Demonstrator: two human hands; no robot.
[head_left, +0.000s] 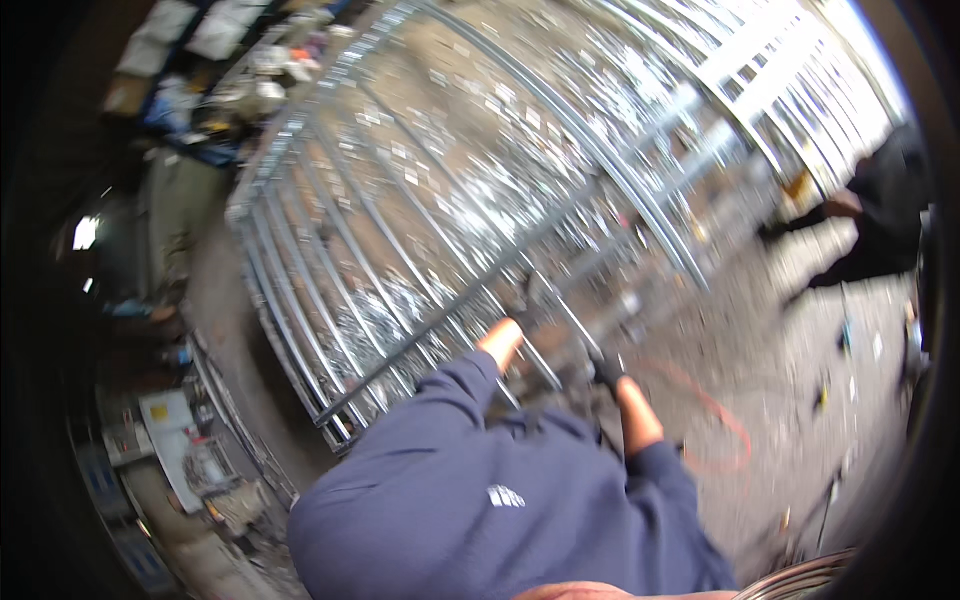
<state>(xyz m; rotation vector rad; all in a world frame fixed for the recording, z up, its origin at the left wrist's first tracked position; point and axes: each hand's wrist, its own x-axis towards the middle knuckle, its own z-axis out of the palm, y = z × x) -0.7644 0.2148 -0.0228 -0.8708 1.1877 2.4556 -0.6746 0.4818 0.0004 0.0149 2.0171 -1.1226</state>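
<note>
Barred metal frame (460, 302) dead ahead, many bars (543, 367) apparently in; what's left, can't tell.
L hand (525, 298) & R hand (606, 369) at near side; grip/openness too blurry to tell.

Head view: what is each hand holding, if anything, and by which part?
The right hand seems to hold a bar by its near end; the left hand is too blurred to tell.
</note>
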